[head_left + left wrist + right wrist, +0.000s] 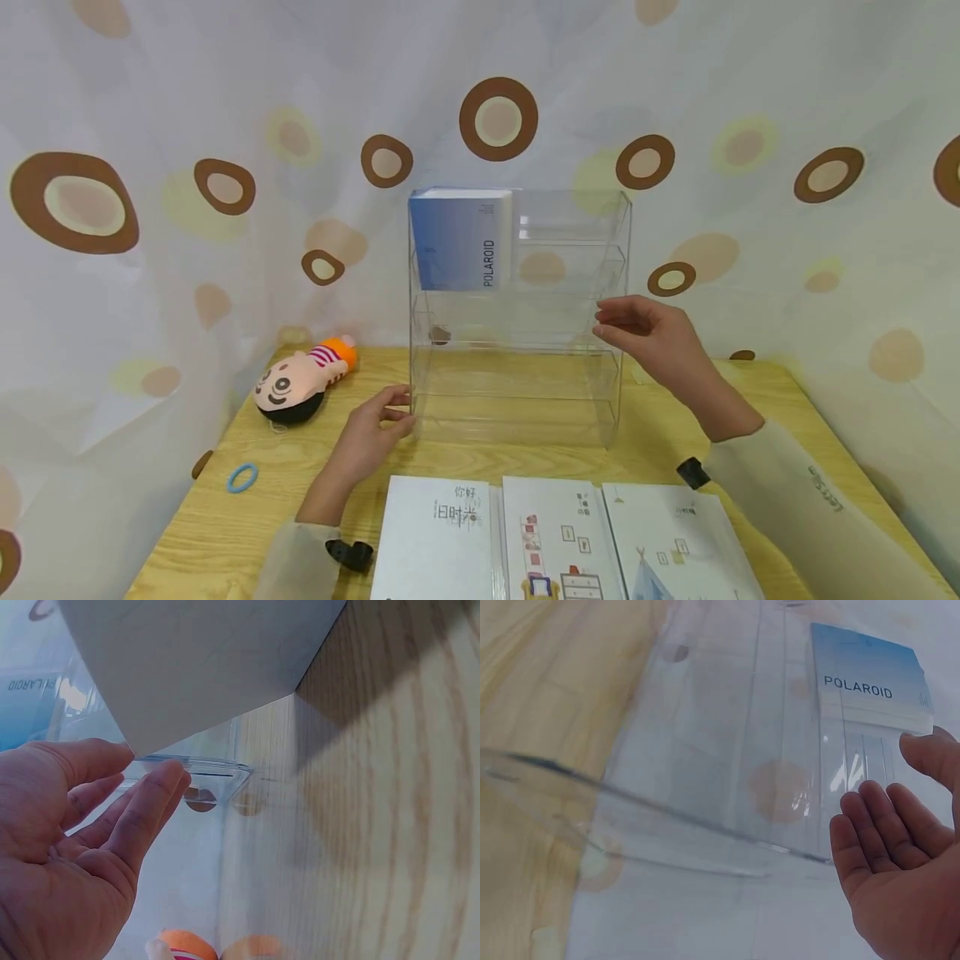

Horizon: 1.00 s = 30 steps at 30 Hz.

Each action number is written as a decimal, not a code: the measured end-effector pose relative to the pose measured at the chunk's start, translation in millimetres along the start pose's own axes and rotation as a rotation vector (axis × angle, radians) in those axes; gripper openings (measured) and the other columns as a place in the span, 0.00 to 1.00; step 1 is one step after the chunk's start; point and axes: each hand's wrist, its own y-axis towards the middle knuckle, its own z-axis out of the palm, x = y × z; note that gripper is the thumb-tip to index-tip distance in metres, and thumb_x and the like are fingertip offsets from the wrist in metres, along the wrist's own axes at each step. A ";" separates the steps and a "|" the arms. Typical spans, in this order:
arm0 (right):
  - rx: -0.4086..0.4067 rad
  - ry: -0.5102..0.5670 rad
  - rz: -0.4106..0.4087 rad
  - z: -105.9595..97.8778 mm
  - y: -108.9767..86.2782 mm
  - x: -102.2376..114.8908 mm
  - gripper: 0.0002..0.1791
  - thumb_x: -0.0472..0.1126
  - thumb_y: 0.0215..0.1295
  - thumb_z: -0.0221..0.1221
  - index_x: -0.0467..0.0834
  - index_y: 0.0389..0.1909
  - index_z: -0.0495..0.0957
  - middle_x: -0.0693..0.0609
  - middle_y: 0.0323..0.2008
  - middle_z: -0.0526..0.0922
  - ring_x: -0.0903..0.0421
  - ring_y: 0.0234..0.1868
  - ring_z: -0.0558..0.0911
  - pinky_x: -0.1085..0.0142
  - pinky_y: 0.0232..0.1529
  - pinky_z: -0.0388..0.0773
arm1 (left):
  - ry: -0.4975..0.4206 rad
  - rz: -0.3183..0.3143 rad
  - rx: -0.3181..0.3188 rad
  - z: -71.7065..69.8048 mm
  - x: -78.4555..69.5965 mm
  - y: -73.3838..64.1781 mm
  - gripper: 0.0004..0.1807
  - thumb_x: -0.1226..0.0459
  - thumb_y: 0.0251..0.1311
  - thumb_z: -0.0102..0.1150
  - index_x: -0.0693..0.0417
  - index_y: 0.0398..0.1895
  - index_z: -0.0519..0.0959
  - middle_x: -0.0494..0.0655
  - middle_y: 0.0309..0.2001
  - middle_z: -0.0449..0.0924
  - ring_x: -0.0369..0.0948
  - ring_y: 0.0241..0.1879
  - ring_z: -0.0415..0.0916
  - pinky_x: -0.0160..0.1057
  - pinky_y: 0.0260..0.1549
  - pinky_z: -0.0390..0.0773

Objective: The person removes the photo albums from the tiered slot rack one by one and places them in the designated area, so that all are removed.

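A clear acrylic rack [517,367] with stepped shelves stands upright on the table. A blue-and-white book [461,242] marked POLAROID leans at its upper left. My left hand [375,429] is at the rack's lower left side, its loosely bent fingers right at the edge. In the left wrist view, thumb and fingers of this left hand [90,840] are spread apart. My right hand [652,337] is beside the rack's right side at mid height. Its fingers bend loosely with nothing between them, and the right wrist view shows the palm of this hand [900,862].
In front of the rack lie three pale illustrated books side by side: a left one [435,542], a middle one [558,533] and a right one [675,533]. A doll [300,383] and a blue ring [242,477] lie at the left. A patterned curtain [570,92] hangs behind.
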 end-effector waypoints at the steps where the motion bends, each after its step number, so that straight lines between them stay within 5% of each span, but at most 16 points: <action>1: -0.002 0.025 0.000 1.8 5.2 2.7 0.24 0.49 0.81 0.68 0.46 0.72 0.83 0.42 0.63 0.89 0.77 0.50 0.86 0.80 0.52 0.82 | 0.000 -0.001 -0.001 -0.2 0.1 0.1 0.29 0.66 0.79 0.66 0.56 0.80 0.75 0.58 0.69 0.84 0.55 0.63 0.85 0.49 0.56 0.91; 15: -0.039 0.166 -0.013 17.1 65.6 43.6 0.28 0.50 0.80 0.69 0.44 0.74 0.81 0.48 0.64 0.88 0.69 0.56 0.85 0.78 0.56 0.82 | 0.001 0.000 -0.004 -0.4 0.9 1.0 0.29 0.67 0.79 0.67 0.56 0.80 0.75 0.58 0.69 0.84 0.54 0.63 0.85 0.48 0.55 0.91; 30: -0.077 0.253 -0.021 36.4 110.9 62.4 0.29 0.51 0.79 0.70 0.46 0.75 0.80 0.51 0.64 0.87 0.57 0.65 0.84 0.70 0.63 0.81 | 0.000 0.013 -0.007 0.2 2.7 1.5 0.29 0.67 0.79 0.67 0.56 0.80 0.76 0.58 0.69 0.85 0.55 0.62 0.85 0.49 0.55 0.92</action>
